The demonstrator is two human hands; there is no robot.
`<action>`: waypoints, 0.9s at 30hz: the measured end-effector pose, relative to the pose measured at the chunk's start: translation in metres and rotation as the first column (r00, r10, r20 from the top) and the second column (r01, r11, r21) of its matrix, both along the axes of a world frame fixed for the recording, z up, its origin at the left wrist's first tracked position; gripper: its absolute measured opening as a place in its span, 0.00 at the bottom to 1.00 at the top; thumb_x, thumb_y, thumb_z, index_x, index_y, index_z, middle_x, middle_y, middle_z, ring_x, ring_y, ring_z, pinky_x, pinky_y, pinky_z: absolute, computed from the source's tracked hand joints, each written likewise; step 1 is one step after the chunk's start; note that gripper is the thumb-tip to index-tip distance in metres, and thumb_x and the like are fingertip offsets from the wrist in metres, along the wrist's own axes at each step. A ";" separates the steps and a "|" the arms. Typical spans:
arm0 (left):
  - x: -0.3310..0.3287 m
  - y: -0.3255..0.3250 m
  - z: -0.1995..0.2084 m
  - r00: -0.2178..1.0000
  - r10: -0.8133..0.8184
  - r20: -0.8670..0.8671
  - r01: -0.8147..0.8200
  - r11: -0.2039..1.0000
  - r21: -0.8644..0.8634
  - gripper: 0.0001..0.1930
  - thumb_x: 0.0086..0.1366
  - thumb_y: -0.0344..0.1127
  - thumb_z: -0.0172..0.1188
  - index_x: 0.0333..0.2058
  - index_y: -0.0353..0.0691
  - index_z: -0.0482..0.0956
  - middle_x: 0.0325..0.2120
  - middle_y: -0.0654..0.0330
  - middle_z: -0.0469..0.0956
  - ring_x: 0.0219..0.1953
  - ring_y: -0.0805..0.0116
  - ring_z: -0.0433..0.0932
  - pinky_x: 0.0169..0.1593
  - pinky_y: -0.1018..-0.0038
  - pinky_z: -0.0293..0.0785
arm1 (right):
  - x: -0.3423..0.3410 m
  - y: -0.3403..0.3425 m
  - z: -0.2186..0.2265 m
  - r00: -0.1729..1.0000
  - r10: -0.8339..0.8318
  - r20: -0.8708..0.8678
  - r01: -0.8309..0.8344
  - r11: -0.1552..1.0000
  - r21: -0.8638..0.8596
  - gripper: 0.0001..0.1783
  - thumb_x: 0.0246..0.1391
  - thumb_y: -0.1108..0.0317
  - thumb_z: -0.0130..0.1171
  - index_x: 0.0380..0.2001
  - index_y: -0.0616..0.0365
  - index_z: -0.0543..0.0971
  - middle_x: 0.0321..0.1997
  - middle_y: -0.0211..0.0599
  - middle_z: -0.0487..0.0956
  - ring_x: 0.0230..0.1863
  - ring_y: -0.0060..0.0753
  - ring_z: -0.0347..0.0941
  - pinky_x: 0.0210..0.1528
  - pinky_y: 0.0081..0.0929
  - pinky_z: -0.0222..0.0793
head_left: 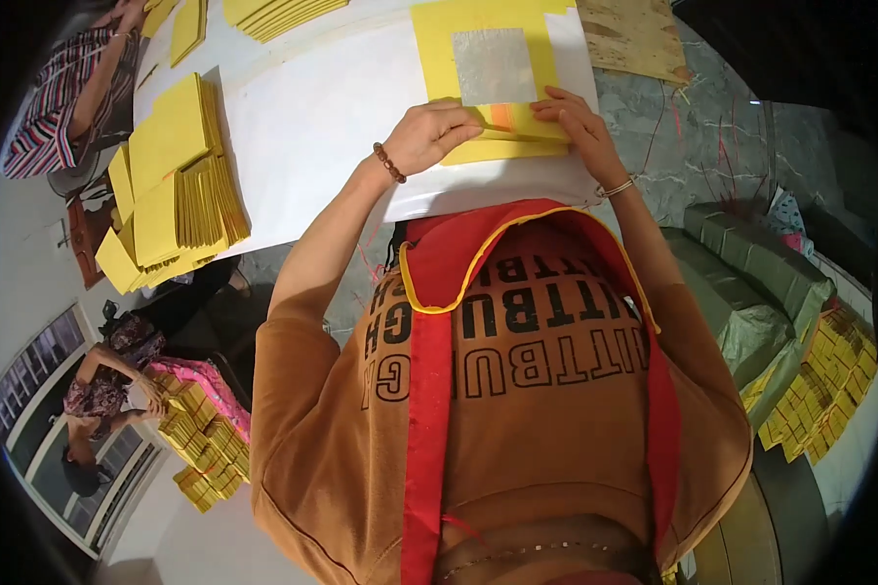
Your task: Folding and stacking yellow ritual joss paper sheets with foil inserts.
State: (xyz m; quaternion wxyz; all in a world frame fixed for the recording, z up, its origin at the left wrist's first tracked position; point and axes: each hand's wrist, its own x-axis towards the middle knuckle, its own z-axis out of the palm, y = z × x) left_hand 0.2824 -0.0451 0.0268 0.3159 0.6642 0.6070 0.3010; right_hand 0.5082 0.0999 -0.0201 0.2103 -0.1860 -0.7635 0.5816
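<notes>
The yellow paper stack is pinched at its near edge by the left hand and right hand; the foil-square sheet beyond the fingers could be skewed by uneven pressure

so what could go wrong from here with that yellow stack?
1. Both hands, left hand and right hand, press only the near edge of the yellow stack; the far sheets could slide out of line.
2. The silver foil square lies close to the fingers; a slip might crease or smudge it.
3. The stack sits near the white table edge, so a nudge may tip sheets off.
</notes>
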 end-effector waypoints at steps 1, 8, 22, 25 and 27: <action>-0.003 0.003 0.001 1.000 -0.007 -0.007 0.007 1.000 -0.015 0.10 0.60 0.37 0.52 0.32 0.35 0.76 0.26 0.55 0.74 0.29 0.57 0.73 0.34 0.69 0.70 | -0.001 0.002 0.001 1.000 0.013 -0.020 -0.013 1.000 -0.001 0.14 0.56 0.63 0.47 0.38 0.58 0.78 0.47 0.32 0.75 0.61 0.39 0.56 0.61 0.31 0.52; -0.007 0.007 -0.001 0.999 -0.040 -0.021 0.039 0.998 -0.056 0.11 0.61 0.38 0.51 0.34 0.36 0.76 0.26 0.55 0.75 0.28 0.59 0.74 0.33 0.69 0.70 | -0.002 -0.005 0.002 1.000 -0.012 0.020 0.011 0.998 0.054 0.13 0.48 0.67 0.57 0.39 0.55 0.78 0.47 0.31 0.75 0.62 0.38 0.55 0.60 0.32 0.52; -0.006 0.013 -0.001 0.996 -0.015 0.091 0.026 0.993 -0.116 0.08 0.56 0.34 0.54 0.28 0.34 0.76 0.20 0.59 0.75 0.22 0.71 0.72 0.28 0.76 0.68 | -0.002 -0.006 -0.002 0.999 -0.028 0.030 0.026 0.998 0.048 0.12 0.49 0.66 0.56 0.38 0.55 0.78 0.46 0.30 0.75 0.61 0.37 0.55 0.60 0.33 0.52; -0.005 0.014 -0.004 0.993 -0.003 0.116 0.019 0.991 -0.132 0.08 0.56 0.34 0.54 0.28 0.35 0.76 0.19 0.60 0.74 0.21 0.73 0.71 0.28 0.77 0.67 | -0.001 -0.006 -0.002 0.999 -0.024 0.026 0.023 0.998 0.056 0.12 0.49 0.66 0.56 0.39 0.55 0.77 0.47 0.30 0.75 0.61 0.37 0.54 0.61 0.33 0.51; -0.005 0.015 -0.002 0.991 0.022 0.134 -0.002 0.989 -0.148 0.08 0.54 0.34 0.54 0.28 0.36 0.76 0.19 0.58 0.75 0.21 0.68 0.72 0.28 0.74 0.68 | -0.001 -0.006 -0.003 0.999 -0.015 0.028 0.013 0.998 0.064 0.13 0.49 0.65 0.57 0.39 0.55 0.77 0.48 0.30 0.75 0.62 0.38 0.54 0.61 0.33 0.51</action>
